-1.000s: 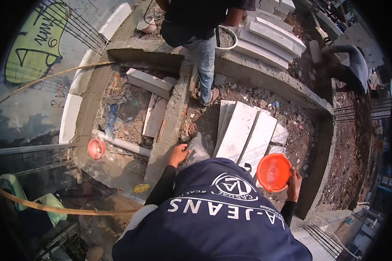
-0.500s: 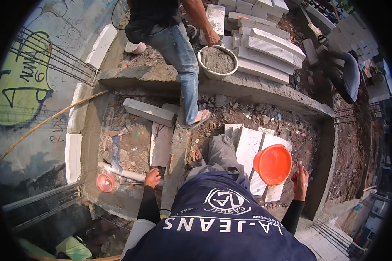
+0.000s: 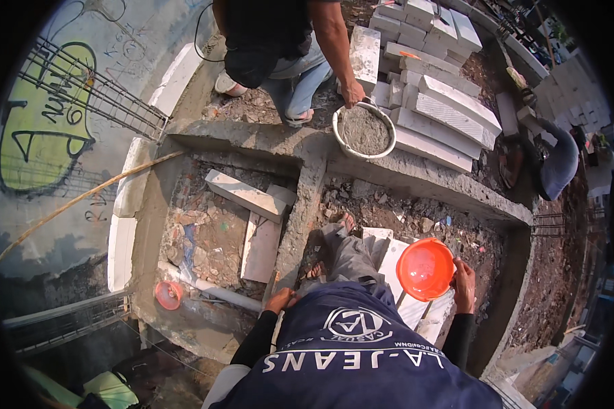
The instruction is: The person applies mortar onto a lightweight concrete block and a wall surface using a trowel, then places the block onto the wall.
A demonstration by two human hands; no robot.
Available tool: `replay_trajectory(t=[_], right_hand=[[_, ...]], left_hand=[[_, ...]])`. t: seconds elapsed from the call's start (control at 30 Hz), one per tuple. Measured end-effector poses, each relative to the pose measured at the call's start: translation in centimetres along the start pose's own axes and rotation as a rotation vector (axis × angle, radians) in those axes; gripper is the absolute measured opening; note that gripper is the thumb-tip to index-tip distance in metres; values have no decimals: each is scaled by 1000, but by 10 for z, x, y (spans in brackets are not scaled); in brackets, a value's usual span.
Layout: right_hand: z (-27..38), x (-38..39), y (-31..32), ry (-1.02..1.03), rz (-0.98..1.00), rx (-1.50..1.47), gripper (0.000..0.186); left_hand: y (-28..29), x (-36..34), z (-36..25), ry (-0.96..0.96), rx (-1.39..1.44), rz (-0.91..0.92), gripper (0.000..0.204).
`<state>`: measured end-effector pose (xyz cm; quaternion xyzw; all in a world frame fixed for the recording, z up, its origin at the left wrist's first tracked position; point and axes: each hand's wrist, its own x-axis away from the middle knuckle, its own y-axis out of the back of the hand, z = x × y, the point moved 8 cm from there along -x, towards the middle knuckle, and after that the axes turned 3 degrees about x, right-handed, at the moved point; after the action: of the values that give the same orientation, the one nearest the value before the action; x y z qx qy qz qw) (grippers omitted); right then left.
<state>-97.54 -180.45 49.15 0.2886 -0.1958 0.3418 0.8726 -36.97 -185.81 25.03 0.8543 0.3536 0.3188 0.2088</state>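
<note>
My right hand is closed at the edge of an orange bucket, which hangs tilted with its mouth toward me. Some wet shine shows inside it. Under the bucket lie long white blocks on the rubble. My left hand is beside the concrete beam, near my leg, its fingers curled and nothing visible in them. Across the beam, a co-worker's hand grips a white bucket filled with grey mortar.
Stacked white blocks stand at the far right, where another person crouches. A pit on the left holds a white pipe, a pink bucket and a loose block. Rebar juts out along the painted wall.
My left hand has moved right toward my leg, and its spread fingers have curled. The orange bucket has come closer to my right hand. The co-worker has stepped back to beyond the cross beam.
</note>
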Motion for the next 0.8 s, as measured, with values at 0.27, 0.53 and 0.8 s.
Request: replay_trajectory(t=[0.27,0.53,0.8], right_hand=[[43,-66,-18,-15,-15,-48,39],[68,-131,-31,5,26,-45,45],[88,-162,-47,43,111,-24,44]], left_hand=[[35,-145,-61,453,524,417,37],[152,-189,-167,273,313,432,28],[207,-206,-218,628,613,286,38]])
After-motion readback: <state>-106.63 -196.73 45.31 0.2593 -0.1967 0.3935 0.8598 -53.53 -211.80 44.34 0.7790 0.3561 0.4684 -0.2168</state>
